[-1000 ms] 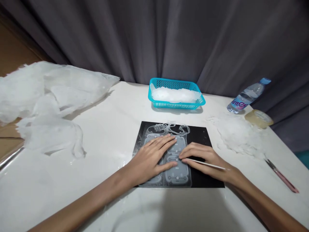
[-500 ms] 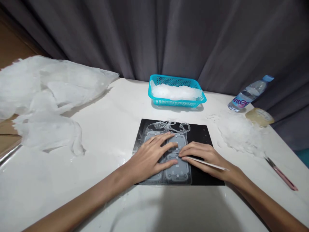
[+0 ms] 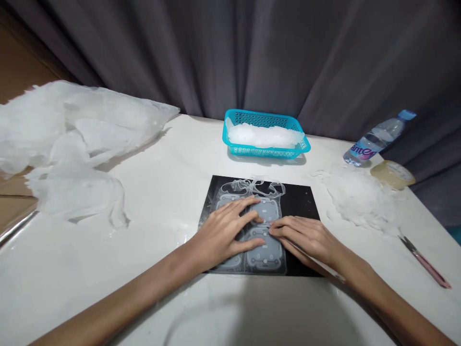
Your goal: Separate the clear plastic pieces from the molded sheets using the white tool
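Note:
A clear moulded plastic sheet with several rounded rectangular shapes (image 3: 264, 250) lies on a black mat (image 3: 304, 202) in the middle of the white table (image 3: 108, 274). My left hand (image 3: 225, 230) rests flat on the sheet, fingers stretched out, pressing it down. My right hand (image 3: 306, 236) is beside it, fingers pinched around a thin white stick whose tip touches the sheet near the centre; most of the stick is hidden under the hand.
A turquoise basket (image 3: 266, 150) with white translucent pieces stands behind the mat. A pile of white scraps (image 3: 360, 199), a water bottle (image 3: 378, 139) and a tape roll (image 3: 394, 174) are at the right, a pink-handled tool (image 3: 427, 263) nearer. Crumpled plastic bags (image 3: 72, 144) fill the left.
My right hand has turned and moved slightly left, so the stick now lies mostly under it. My left hand stays pressed on the sheet. The camera shifted a little.

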`<action>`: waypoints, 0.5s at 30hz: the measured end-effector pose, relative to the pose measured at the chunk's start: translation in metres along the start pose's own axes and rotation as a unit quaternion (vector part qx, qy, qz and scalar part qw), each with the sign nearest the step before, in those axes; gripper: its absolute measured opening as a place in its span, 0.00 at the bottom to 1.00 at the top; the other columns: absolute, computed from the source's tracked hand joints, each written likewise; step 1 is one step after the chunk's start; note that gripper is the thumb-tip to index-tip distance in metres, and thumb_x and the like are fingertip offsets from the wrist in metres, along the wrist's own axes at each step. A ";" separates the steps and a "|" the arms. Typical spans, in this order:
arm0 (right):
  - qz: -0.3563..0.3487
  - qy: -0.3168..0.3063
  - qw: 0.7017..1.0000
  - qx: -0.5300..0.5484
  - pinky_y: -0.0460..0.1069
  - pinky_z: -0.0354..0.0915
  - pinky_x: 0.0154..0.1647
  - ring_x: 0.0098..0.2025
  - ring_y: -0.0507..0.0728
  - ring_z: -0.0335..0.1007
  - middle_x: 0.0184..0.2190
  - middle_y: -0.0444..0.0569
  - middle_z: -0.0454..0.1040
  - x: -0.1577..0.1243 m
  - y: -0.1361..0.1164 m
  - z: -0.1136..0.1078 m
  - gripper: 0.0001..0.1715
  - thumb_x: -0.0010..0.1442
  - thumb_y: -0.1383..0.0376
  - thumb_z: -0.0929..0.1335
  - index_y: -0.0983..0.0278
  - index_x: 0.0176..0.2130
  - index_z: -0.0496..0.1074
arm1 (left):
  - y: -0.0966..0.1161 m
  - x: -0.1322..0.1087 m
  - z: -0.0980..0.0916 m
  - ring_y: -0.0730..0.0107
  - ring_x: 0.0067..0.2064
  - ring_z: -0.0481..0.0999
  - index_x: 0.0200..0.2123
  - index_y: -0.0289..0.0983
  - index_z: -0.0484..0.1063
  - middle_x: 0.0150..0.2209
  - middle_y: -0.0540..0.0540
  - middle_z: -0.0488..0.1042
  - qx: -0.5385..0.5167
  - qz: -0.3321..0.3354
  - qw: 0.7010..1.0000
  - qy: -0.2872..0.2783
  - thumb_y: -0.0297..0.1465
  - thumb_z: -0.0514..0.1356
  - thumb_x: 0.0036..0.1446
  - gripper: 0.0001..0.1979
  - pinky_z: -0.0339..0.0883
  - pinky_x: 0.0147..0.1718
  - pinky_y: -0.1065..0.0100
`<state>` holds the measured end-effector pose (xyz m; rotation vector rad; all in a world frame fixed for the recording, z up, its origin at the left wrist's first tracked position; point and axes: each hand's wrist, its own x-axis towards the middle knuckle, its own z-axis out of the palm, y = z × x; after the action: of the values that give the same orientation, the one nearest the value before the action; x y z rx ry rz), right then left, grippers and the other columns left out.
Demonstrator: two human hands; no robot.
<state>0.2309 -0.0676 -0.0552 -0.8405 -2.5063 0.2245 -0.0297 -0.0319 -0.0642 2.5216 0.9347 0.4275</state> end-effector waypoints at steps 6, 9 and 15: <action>-0.025 0.023 0.999 -0.003 0.50 0.76 0.44 0.46 0.57 0.81 0.45 0.52 0.82 -0.003 0.004 0.006 0.12 0.73 0.70 0.63 0.62 0.53 0.72 | 0.002 0.000 -0.001 0.50 0.70 0.64 0.56 0.43 0.70 0.71 0.43 0.61 -0.010 -0.016 1.000 -0.011 0.48 0.60 0.67 0.21 0.63 0.65 0.48; 0.001 0.017 0.999 -0.027 0.53 0.75 0.46 0.47 0.59 0.79 0.47 0.54 0.80 -0.003 0.004 0.014 0.15 0.73 0.68 0.64 0.63 0.57 0.70 | 0.002 0.001 -0.001 0.52 0.70 0.63 0.61 0.45 0.66 0.71 0.44 0.61 -0.016 -0.021 1.000 -0.010 0.48 0.60 0.67 0.24 0.62 0.65 0.49; 0.008 -0.017 0.998 -0.063 0.59 0.74 0.55 0.55 0.64 0.73 0.55 0.60 0.75 -0.008 -0.004 0.028 0.26 0.72 0.70 0.62 0.65 0.67 0.62 | 0.001 0.002 0.000 0.49 0.71 0.62 0.69 0.44 0.57 0.71 0.41 0.61 -0.060 -0.044 0.997 -0.005 0.51 0.60 0.66 0.34 0.59 0.67 0.50</action>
<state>0.2208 -0.0753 -0.0811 -0.9137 -2.5689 0.0870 -0.0277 -0.0316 -0.0631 2.3618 0.9824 0.4295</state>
